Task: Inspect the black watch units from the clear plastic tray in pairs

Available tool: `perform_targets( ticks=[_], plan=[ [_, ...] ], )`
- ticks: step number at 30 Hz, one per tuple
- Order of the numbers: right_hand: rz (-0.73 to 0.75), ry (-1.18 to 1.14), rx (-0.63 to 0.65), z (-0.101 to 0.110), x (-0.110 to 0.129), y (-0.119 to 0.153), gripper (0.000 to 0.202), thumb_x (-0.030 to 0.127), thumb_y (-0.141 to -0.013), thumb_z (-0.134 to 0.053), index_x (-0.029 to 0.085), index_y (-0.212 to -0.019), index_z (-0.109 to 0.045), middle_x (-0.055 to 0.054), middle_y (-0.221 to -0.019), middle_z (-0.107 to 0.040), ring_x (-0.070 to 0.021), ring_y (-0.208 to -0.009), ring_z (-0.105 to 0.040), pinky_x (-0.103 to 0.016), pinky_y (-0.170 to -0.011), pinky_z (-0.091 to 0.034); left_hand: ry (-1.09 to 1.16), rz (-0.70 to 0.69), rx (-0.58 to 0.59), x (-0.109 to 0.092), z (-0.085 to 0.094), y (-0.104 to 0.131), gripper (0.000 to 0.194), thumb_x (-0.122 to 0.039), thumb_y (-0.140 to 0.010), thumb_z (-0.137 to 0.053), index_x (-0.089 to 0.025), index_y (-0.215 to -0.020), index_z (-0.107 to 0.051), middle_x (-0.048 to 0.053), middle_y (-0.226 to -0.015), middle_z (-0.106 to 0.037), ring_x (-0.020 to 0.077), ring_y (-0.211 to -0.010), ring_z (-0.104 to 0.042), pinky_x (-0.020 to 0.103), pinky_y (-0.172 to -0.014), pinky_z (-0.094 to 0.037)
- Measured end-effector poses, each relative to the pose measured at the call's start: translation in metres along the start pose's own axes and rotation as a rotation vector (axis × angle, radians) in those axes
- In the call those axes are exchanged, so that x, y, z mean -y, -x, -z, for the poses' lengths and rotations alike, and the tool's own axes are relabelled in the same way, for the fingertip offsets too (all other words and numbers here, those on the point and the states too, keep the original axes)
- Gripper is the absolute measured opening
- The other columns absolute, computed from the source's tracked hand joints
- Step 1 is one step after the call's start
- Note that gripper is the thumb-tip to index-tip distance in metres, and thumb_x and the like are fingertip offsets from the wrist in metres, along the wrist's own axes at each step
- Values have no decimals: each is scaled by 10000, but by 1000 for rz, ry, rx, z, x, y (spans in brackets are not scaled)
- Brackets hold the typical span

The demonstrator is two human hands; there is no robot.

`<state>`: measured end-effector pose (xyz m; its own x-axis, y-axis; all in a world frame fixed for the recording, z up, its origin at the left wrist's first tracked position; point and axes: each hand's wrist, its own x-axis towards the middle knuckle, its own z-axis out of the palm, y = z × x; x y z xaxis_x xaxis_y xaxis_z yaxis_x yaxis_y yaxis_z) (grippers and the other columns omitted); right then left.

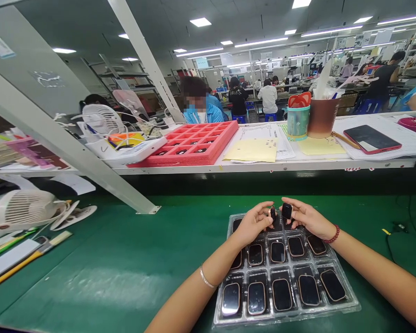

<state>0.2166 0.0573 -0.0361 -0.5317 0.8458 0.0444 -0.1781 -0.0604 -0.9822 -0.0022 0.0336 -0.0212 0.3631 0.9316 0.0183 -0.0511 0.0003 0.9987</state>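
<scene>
A clear plastic tray [350,300] lies on the green work surface, with rows of smartwatch bodies in its pockets, dark-screened and gold-rimmed. Over its far row, my left hand [254,222] pinches one watch body [272,213], turned nearly edge-on. My right hand [308,216] grips another watch body [287,211], its dark face toward me. The two hands are close together but apart. Beneath them, part of the tray's far row is hidden. A watch body [282,294] rests in the near row, face up.
A raised shelf [194,171] runs across the back, bearing a red foam tray [180,162], papers, cups and a phone [372,138]. At left stand a white fan [26,210], a brush [55,241] and a slanted metal post [100,171]. Cables [390,245] lie at right. Across the shelf sits a person [201,108].
</scene>
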Motion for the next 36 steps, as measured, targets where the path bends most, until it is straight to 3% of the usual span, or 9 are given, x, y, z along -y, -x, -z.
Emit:
perform_targets(
  ticks=[3, 5, 17, 36],
  plan=[
    [5, 60, 5, 0, 0, 1, 462, 261, -812, -622, 196, -1253, -502, -10, -798, -607, -99, -631, -583, -240, -586, -532, 11, 5, 12, -2, -1, 1, 562, -361, -707, -705, -173, -1186, -480, 24, -897, -537, 98, -632, -594, 222, -578, -439],
    [-3, 90, 20, 0, 2, 1, 426, 280, -804, -631, 181, -1204, -524, 17, -720, -567, -88, -574, -546, -241, -569, -516, 4, 13, 23, -2, -1, 2, 562, -360, -703, -709, -175, -1182, -480, 24, -897, -543, 90, -627, -582, 249, -623, -468],
    [36, 184, 80, -4, 6, 3, 432, 365, -782, -641, 200, -1166, -531, 18, -745, -535, -85, -546, -476, -227, -516, -454, -41, 2, 43, 0, 0, 3, 520, -336, -715, -701, -176, -1162, -489, 34, -925, -556, 72, -600, -562, 254, -629, -475],
    [34, 182, 90, -5, 6, 3, 406, 321, -801, -624, 200, -1175, -523, 9, -786, -544, -79, -550, -502, -224, -522, -468, -32, 4, 45, -1, -1, 3, 506, -332, -717, -698, -173, -1147, -483, 33, -927, -555, 76, -600, -567, 265, -635, -478]
  ],
)
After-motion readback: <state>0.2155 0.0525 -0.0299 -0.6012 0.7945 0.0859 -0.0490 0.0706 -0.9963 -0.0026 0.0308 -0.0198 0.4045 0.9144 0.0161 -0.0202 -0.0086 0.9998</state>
